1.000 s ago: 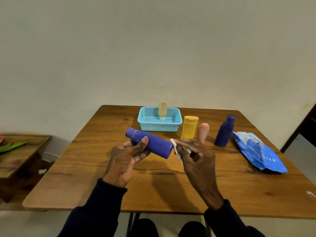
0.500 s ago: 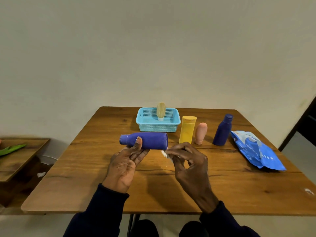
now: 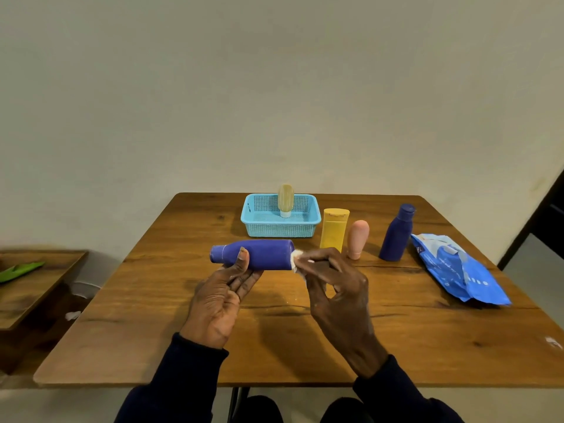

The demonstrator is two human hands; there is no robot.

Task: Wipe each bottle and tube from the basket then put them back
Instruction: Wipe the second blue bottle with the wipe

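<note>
My left hand (image 3: 224, 296) holds a purple bottle (image 3: 259, 254) level above the table, cap to the left, thumb across its front. My right hand (image 3: 332, 288) pinches a small white wipe (image 3: 296, 258) against the bottle's flat base. A light blue basket (image 3: 279, 228) stands at the back with a beige tube (image 3: 285, 199) upright inside it. To its right stand a yellow bottle (image 3: 334, 228), a pink tube (image 3: 357, 239) and a dark blue bottle (image 3: 396, 233).
A blue wipes packet (image 3: 457, 270) lies at the right of the wooden table (image 3: 427, 346). A lower wooden surface (image 3: 30, 285) with a green object (image 3: 19, 270) sits to the left. A plain wall is behind the table.
The purple bottle has gone from tilted to level and shifted slightly left. My right hand stays at its base with the wipe.
</note>
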